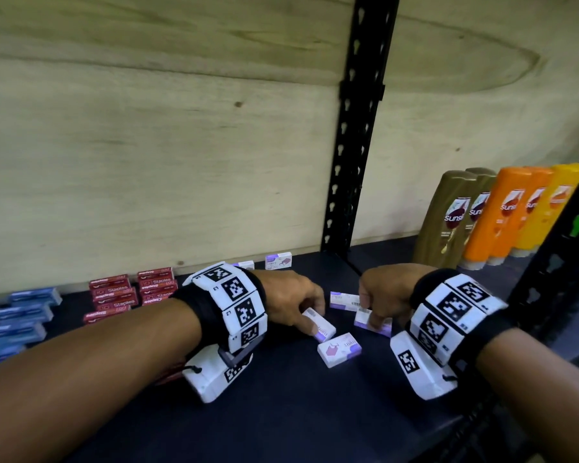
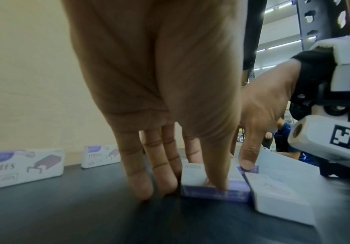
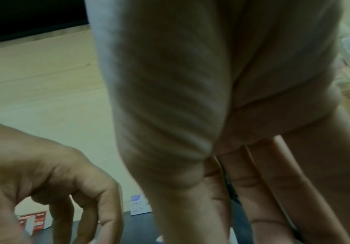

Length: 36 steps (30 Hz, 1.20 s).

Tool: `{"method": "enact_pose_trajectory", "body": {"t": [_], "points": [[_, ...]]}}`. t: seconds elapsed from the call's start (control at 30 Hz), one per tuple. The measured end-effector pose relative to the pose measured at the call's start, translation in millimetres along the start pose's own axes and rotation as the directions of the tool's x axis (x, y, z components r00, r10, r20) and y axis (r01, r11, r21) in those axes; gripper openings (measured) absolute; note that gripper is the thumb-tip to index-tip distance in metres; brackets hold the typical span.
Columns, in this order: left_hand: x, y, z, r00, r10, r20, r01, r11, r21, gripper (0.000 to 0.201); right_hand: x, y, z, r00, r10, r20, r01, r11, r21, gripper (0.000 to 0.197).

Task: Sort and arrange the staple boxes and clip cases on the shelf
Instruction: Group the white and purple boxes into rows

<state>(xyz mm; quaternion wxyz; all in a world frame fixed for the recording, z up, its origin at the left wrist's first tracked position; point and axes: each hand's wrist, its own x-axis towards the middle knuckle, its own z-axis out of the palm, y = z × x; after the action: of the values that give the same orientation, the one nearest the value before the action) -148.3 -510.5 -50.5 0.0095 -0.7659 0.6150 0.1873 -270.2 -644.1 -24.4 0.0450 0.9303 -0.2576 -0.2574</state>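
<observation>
Small white-and-purple staple boxes lie on the dark shelf (image 1: 281, 412). My left hand (image 1: 306, 315) pinches one box (image 1: 325, 329) between thumb and fingers; in the left wrist view the thumb (image 2: 215, 173) lies on that box (image 2: 195, 176). My right hand (image 1: 371, 314) curls its fingers down on a second box (image 1: 381, 327). A third box (image 1: 340, 349) lies loose in front of both hands, and another (image 1: 341, 300) lies between them. Two more boxes (image 1: 279, 261) (image 1: 244, 265) stand against the back wall. The right wrist view hides the held box.
Stacked red staple boxes (image 1: 131, 292) and blue boxes (image 1: 17, 315) sit at the left along the wooden back wall. Gold and orange shampoo bottles (image 1: 492, 215) stand at the right. A black slotted upright (image 1: 355, 145) rises behind the hands.
</observation>
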Motion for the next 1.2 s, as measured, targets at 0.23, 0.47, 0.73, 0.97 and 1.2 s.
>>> {"method": "enact_pose_trajectory", "body": {"t": [0.23,0.47,0.73,0.97,1.2], "points": [[-10,-7,-3,0.999,-0.037,-0.007,0.037,0.999,-0.023,0.029,-1,1,1,1.000,-0.021,-0.008,0.021,1.000,0.018,0.040],[-17,-3,-4,1.000,-0.023,-0.019,0.023,1.000,0.001,0.032,-4,1,9,0.998,-0.050,-0.046,0.052,0.997,0.062,0.034],[-20,-3,1,0.999,0.009,-0.044,-0.008,0.999,0.042,0.029,-4,3,7,0.997,-0.082,-0.008,0.082,0.989,0.123,0.032],[-23,-9,1,0.998,0.029,-0.054,-0.027,0.999,0.043,0.026,-4,6,1,0.991,-0.080,-0.107,0.098,0.979,0.179,0.020],[-23,-11,-1,0.999,0.018,-0.032,-0.015,0.995,0.099,0.023,-3,5,7,0.991,-0.123,-0.051,0.133,0.952,0.275,0.034]]}}
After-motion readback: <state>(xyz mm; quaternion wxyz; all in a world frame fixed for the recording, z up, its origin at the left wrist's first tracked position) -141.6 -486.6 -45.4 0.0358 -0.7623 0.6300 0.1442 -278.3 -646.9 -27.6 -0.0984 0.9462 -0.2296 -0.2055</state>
